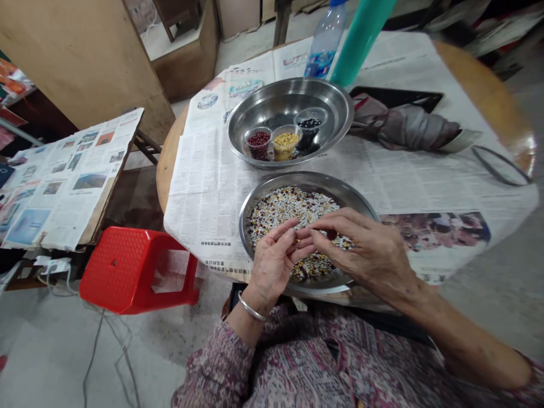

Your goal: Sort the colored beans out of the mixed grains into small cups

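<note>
My left hand (274, 258) is turned palm up over the near steel basin (250, 205), its fingers curled around a few small yellow kernels (297, 241). My right hand (370, 249) meets it from the right, thumb and forefinger pinched close to the left fingertips; whatever lies in that pinch is too small to make out. Beneath both hands, the basin holds a mix of white grains, yellow kernels, dark red beans and black beans (293, 207). My hands and wrists hide part of its near side.
Behind stands a second steel basin (250, 122) with clear cups of red beans (259, 141), yellow kernels (285, 143) and black beans (310, 126). A water bottle (325, 42), a green cylinder (361, 42) and a folded umbrella (408, 129) share the newspaper-covered table (204, 187). A red stool (127, 269) is left.
</note>
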Motion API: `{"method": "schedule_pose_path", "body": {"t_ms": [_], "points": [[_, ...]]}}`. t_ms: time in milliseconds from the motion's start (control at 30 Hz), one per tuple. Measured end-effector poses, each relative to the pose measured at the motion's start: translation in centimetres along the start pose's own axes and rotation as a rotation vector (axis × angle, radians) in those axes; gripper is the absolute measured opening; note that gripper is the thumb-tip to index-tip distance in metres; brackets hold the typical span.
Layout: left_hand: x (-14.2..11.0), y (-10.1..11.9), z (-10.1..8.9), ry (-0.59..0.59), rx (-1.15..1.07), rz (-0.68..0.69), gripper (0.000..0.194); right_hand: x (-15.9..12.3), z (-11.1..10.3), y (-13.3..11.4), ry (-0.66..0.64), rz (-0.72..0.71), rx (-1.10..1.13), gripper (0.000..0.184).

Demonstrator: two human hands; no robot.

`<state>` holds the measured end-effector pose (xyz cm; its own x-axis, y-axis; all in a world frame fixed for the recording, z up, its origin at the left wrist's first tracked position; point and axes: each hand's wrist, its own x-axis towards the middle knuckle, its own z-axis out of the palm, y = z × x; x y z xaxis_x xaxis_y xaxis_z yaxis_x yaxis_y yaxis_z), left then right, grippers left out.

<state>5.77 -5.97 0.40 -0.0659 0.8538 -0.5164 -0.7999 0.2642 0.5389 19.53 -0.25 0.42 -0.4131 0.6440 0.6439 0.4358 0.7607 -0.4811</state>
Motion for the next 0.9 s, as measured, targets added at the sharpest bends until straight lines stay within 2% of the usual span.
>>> {"method": "schedule_pose_path", "body": {"t_ms": [133, 367, 600, 733, 833, 900], "points": [[0.0, 0.0, 0.1, 0.018, 0.003, 0.006, 0.023, 0.2, -0.2, 0.0, 0.015, -0.011, 0.007, 0.009], [0.2, -0.1, 0.0, 0.024, -0.018, 0.005, 0.028, 0.3, -0.2, 0.1, 0.003, -0.039, -0.005, 0.009], [0.3, 0.0, -0.3, -0.034, -0.044, -0.029, 0.026, 0.9, 0.2, 0.5, -0.008, 0.05, 0.057, 0.01], [0.1, 0.0, -0.3, -0.074, -0.046, -0.014, 0.029, 3.4, 0.7, 1.3, 0.025, 0.107, 0.031, 0.011], [0.2, -0.1, -0.2, -0.046, -0.056, -0.009, 0.024, 7.0, 1.5, 2.5, 0.082, 0.122, -0.038, 0.013], [0.3, -0.2, -0.3, -0.011, -0.074, 0.006, 0.018, 9.9, 2.4, 3.5, 0.069, 0.135, -0.08, 0.014]]}}
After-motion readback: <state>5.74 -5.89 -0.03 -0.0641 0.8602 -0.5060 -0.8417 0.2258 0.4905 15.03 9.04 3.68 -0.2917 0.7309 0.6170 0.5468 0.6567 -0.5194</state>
